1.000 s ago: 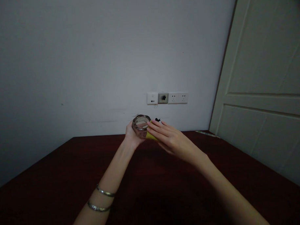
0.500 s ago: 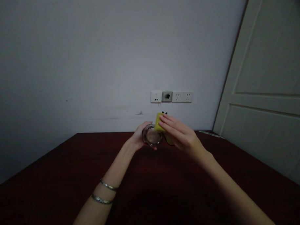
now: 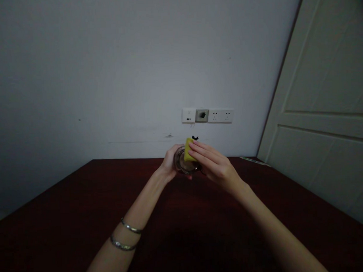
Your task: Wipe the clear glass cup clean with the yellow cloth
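My left hand (image 3: 169, 164) is wrapped round a small clear glass jar (image 3: 181, 163), held in the air above the far part of the dark red table (image 3: 83, 218). My right hand (image 3: 214, 164) pinches a yellow sponge (image 3: 188, 149) and presses it against the jar's upper right side. The fingers of the right hand lie over the sponge and hide most of it. Two silver bangles (image 3: 125, 237) sit on my left forearm.
A white wall stands right behind the table, with a row of sockets (image 3: 207, 115) above the hands. A pale door (image 3: 326, 107) is on the right. A thin flat strip (image 3: 254, 160) lies at the table's far right corner.
The jar and both hands have moved a little right. The sponge has come from under the jar up to its upper right side and now lies closer over the jar.
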The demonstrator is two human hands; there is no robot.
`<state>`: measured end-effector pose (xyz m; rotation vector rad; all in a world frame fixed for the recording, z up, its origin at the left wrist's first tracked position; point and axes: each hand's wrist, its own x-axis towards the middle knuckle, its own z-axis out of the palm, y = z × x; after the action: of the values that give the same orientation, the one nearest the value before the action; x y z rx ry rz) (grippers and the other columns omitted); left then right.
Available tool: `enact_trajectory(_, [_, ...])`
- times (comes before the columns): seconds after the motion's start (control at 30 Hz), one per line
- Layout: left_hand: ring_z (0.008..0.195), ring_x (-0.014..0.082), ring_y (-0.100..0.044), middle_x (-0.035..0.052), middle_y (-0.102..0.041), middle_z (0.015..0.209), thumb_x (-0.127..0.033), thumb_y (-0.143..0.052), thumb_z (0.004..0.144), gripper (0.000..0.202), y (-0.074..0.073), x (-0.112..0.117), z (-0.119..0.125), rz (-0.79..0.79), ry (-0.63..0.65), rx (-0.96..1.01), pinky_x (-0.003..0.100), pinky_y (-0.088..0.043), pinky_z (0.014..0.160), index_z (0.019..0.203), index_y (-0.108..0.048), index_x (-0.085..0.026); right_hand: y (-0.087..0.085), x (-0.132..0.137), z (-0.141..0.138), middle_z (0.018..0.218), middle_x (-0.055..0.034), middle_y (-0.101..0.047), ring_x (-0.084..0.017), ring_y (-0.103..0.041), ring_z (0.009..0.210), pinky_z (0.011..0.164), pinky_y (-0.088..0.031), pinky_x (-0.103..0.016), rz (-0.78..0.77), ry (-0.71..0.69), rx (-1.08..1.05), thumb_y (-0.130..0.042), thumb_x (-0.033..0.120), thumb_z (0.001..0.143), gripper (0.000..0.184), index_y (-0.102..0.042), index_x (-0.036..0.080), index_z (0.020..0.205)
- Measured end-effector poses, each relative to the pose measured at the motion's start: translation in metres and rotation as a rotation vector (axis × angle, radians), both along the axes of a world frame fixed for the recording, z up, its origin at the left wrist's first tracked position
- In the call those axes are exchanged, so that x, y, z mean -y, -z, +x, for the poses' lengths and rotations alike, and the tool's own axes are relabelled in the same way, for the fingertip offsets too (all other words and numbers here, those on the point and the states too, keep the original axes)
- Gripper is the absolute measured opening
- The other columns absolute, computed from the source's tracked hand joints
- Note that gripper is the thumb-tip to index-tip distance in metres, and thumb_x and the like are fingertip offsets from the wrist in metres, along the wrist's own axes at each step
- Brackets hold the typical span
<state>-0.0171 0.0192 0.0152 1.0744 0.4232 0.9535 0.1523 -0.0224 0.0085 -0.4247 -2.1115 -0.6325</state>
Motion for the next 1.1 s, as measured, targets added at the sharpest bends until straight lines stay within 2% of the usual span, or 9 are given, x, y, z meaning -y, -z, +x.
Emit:
enact_trajectory(0.13, [0.047,0.0206,-0.060,0.0100,-0.067,0.064,-0.031,-0.035,0.086,0.039,-0.002,-0.001,-0.004,-0.004,-0.011,0.082,0.030,-0.046,0.039,0.071,-0.065,-0.010,-0.004,0.004,0.003,0.136,-0.0152,-0.050,-0.022,-0.045,0.129,0.102,-0.047,-0.045,0.004,0.040,-0.030,-0.044,0.002,0.086,0.053,-0.040,0.016,0.138])
enact_trajectory(0.23, [0.049,0.0233,-0.060,0.0127,-0.067,0.067,-0.035,-0.032,0.087,0.045,0.000,-0.002,-0.007,0.003,-0.004,0.093,0.034,-0.047,0.041,0.076,-0.066,-0.008,-0.006,0.008,0.003,0.135,-0.0148,-0.052,-0.023,-0.049,0.125,0.099,-0.049,-0.045,0.012,0.070,-0.030,-0.044,0.003,0.086,0.054,-0.040,0.018,0.138])
enact_trajectory(0.33, [0.051,0.0246,-0.060,0.0132,-0.067,0.065,-0.038,-0.029,0.086,0.048,0.002,-0.004,-0.008,0.000,-0.012,0.134,0.036,-0.048,0.041,0.079,-0.066,-0.008,-0.008,0.012,0.000,0.131,-0.0151,-0.055,-0.023,-0.052,0.122,0.097,-0.051,-0.044,0.035,0.113,-0.031,-0.045,0.001,0.084,0.052,-0.046,0.016,0.133])
enact_trajectory(0.47, [0.049,0.0252,-0.060,0.0138,-0.065,0.061,-0.042,-0.026,0.086,0.052,0.004,-0.007,-0.008,-0.081,-0.037,0.163,0.036,-0.047,0.040,0.078,-0.065,-0.008,-0.009,0.016,-0.005,0.123,-0.0171,-0.061,-0.024,-0.059,0.114,0.091,-0.054,-0.042,0.045,0.148,-0.029,-0.047,0.001,0.081,0.046,-0.055,0.011,0.125])
enact_trajectory(0.77, [0.053,0.0229,-0.060,0.0146,-0.066,0.065,-0.041,-0.029,0.085,0.050,0.010,-0.014,-0.005,-0.248,-0.131,0.266,0.033,-0.047,0.044,0.082,-0.066,-0.007,-0.014,0.028,-0.019,0.104,-0.0148,-0.070,-0.024,-0.068,0.090,0.076,-0.059,-0.039,0.012,0.203,-0.067,-0.046,0.007,0.084,0.036,-0.061,0.011,0.116])
enact_trajectory(0.97, [0.053,0.0210,-0.061,0.0125,-0.066,0.066,-0.036,-0.033,0.085,0.042,0.004,-0.009,-0.002,-0.329,-0.152,0.278,0.031,-0.048,0.048,0.085,-0.065,-0.008,-0.014,0.025,-0.019,0.109,-0.0164,-0.068,-0.025,-0.067,0.095,0.080,-0.058,-0.040,0.013,0.223,0.014,-0.047,0.008,0.085,0.029,-0.063,0.009,0.110])
enact_trajectory(1.1, [0.055,0.0224,-0.063,0.0141,-0.067,0.065,-0.030,-0.030,0.086,0.040,-0.001,-0.004,-0.001,-0.395,-0.145,0.210,0.034,-0.051,0.051,0.079,-0.063,-0.009,-0.012,0.019,-0.012,0.112,-0.0146,-0.066,-0.023,-0.064,0.100,0.084,-0.056,-0.039,-0.058,0.179,-0.047,-0.048,0.011,0.087,0.028,-0.061,0.013,0.112])
